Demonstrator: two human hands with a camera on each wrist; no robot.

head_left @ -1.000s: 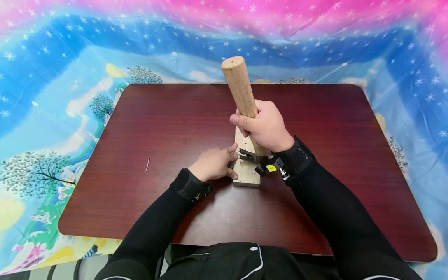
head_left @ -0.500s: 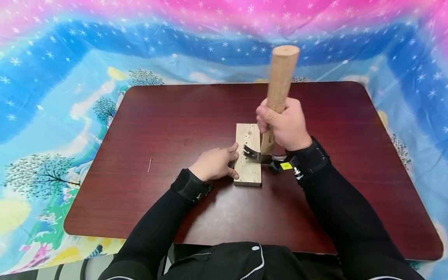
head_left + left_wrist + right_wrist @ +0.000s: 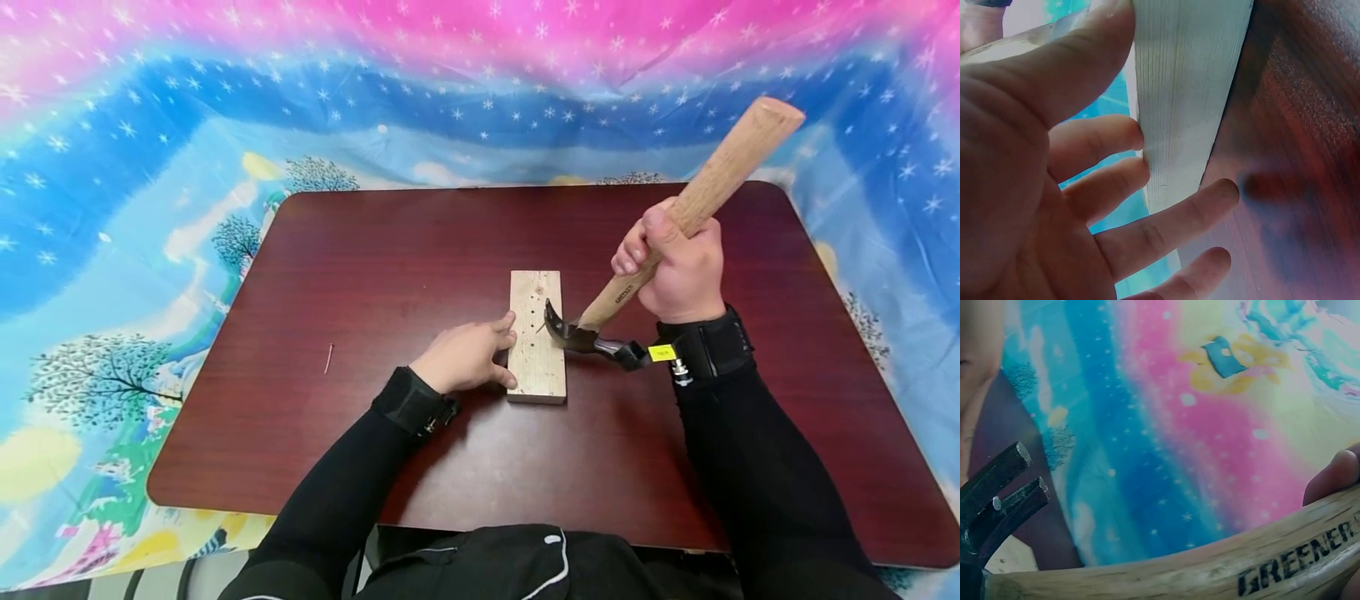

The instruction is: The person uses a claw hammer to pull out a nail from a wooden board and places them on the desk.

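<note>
My right hand point(image 3: 681, 262) grips the wooden handle of a claw hammer point(image 3: 618, 293), which leans up to the right. Its black claw point(image 3: 553, 321) hangs over the right part of a pale wooden block point(image 3: 536, 371). A thin nail point(image 3: 540, 328) shows at the claw tips; in the right wrist view the nail's round head point(image 3: 996, 503) sits in the slot between the prongs. My left hand point(image 3: 468, 354) touches the block's left side with thumb and fingers. Those fingers point(image 3: 1166, 234) are extended in the left wrist view, some tips against the block's edge.
A loose nail point(image 3: 328, 358) lies on the dark red table point(image 3: 405, 258), left of the left hand. Several small holes mark the block's top. A patterned cloth point(image 3: 420, 83) hangs behind and around the table.
The right hand has moved right, tilting the hammer's handle from upright over to the right. The claw has rolled up and the nail now shows at it. My left hand has stayed by the block.
</note>
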